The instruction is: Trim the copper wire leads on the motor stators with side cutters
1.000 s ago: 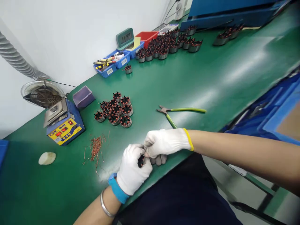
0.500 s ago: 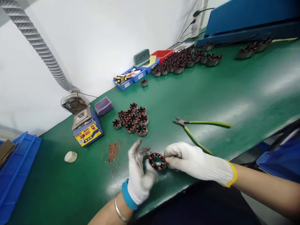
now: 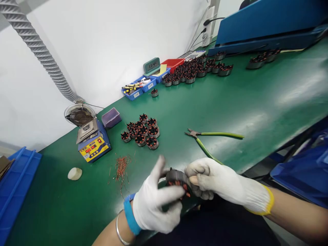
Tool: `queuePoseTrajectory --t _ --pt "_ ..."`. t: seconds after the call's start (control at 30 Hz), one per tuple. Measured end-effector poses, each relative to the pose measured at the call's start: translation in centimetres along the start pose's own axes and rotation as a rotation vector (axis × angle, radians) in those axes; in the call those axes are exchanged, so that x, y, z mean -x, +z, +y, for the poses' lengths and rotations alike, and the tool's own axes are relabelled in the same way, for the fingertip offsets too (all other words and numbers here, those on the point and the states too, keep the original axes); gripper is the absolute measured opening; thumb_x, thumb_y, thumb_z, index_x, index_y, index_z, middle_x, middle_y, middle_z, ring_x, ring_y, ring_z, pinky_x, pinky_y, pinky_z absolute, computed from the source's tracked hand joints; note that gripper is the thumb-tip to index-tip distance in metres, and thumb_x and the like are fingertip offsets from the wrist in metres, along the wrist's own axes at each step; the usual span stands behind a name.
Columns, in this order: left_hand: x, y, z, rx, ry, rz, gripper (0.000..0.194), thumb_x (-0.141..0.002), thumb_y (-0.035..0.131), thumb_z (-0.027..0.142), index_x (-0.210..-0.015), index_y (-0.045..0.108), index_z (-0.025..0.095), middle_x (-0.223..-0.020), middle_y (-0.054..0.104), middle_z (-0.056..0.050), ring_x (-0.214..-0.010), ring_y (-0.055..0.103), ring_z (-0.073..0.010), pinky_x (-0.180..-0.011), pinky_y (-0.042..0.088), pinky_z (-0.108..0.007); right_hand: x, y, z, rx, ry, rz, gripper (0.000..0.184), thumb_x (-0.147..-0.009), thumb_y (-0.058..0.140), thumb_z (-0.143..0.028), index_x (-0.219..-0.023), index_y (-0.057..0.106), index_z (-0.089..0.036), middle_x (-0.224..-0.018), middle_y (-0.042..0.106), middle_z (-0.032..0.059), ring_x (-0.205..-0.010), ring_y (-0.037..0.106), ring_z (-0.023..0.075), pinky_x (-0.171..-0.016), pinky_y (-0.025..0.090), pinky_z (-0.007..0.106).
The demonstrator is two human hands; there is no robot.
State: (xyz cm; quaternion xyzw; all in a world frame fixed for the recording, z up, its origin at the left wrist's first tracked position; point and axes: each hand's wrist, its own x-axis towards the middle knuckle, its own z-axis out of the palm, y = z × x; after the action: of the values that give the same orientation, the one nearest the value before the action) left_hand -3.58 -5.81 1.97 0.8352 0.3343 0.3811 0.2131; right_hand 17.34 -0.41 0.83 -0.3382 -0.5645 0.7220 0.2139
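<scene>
Both my hands wear white gloves and meet at the near edge of the green bench [image 3: 230,99]. Between them is a round motor stator [image 3: 176,179], grey metal outside with copper windings. My left hand [image 3: 153,203] curls its fingers round the stator's near side. My right hand [image 3: 212,182] pinches its right rim. Green-handled cutters [image 3: 212,138] lie just beyond my right hand. A cluster of several like stators [image 3: 142,133] stands further back.
A blue and yellow solder pot [image 3: 92,141] sits at the left with a fume hose [image 3: 41,51] above it. Copper wire clippings [image 3: 121,165] and a pale sponge [image 3: 74,173] lie near it. Small bins [image 3: 135,89], a purple tray [image 3: 110,117] and many stators [image 3: 194,70] line the back.
The view has swung up and left. My hands opened from a tight huddle, showing the stator; now my left hand has closed round it again and it is tilted on edge.
</scene>
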Motion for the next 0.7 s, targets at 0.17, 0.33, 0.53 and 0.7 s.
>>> queuePoseTrajectory --t 0.17,0.33,0.53,0.7 --pt "1.2 0.7 -1.2 -0.041 -0.024 0.226 0.021 -0.081 0.061 0.043 -0.08 0.053 0.024 -0.102 0.065 -0.01 -0.105 0.062 -0.0302 -0.094 0.049 -0.056 0.6 -0.1 -0.8 0.214 -0.107 -0.018 0.039 -0.076 0.056 -0.053 -0.062 0.045 -0.019 -0.053 0.044 -0.0018 -0.048 0.038 0.0098 -0.046 0.031 0.024" --pt "0.1 1.4 -1.9 0.948 -0.944 -0.197 0.073 -0.08 0.033 0.079 -0.107 0.052 0.014 -0.075 0.063 -0.009 -0.049 0.062 -0.0192 -0.042 0.05 -0.031 1.2 0.0 -2.0 0.786 -0.366 0.103 0.03 -0.079 0.048 -0.036 -0.055 0.039 -0.02 -0.057 0.045 0.0007 -0.057 0.039 0.0133 -0.056 0.033 0.029" --pt "-0.9 0.5 0.6 0.898 -0.635 -0.03 0.055 -0.069 0.077 0.032 -0.117 0.051 0.024 -0.109 0.063 -0.01 -0.081 0.069 -0.0219 -0.076 0.058 -0.041 0.8 -0.2 -0.1 0.16 -0.009 0.004 0.049 -0.071 0.054 -0.068 -0.064 0.041 -0.021 -0.054 0.041 -0.0022 -0.045 0.038 0.0108 -0.044 0.031 0.025" --pt "0.0 -0.3 1.8 0.099 0.003 -0.108 0.013 -0.071 0.067 0.017 -0.074 0.056 0.025 -0.094 0.065 -0.007 -0.095 0.065 -0.025 -0.094 0.05 -0.048 1.5 0.2 -0.6 0.301 -0.08 -0.059 0.045 -0.079 0.05 -0.061 -0.062 0.036 -0.021 -0.055 0.043 -0.0012 -0.048 0.039 0.011 -0.047 0.032 0.026"
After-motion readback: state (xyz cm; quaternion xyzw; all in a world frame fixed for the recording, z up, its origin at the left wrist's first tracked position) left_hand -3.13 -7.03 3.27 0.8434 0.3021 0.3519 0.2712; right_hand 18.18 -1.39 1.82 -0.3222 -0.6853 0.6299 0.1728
